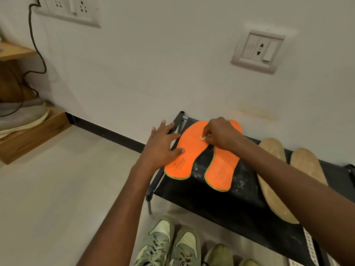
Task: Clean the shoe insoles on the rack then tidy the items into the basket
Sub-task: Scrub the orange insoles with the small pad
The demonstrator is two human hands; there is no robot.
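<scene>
Two orange insoles lie side by side on the black fabric top of the shoe rack [226, 204]. My left hand [163, 144] lies flat with straight fingers on the edge of the left orange insole [187, 156]. My right hand [221, 135] pinches a small white wad [203, 138] against the upper part of that insole. The right orange insole [222, 169] is partly under my right wrist. Two tan insoles [272, 181] [309, 166] lie further right on the rack. White dust speckles the fabric between the orange insoles.
Green sneakers [169, 244] and another pair [219, 254] stand on the floor under the rack's front. A white perforated basket edge [309, 246] shows at bottom right. Wooden steps with a grey shoe [23, 116] sit at left. Wall sockets [259, 50] and a hanging cable [36, 47] are on the wall behind.
</scene>
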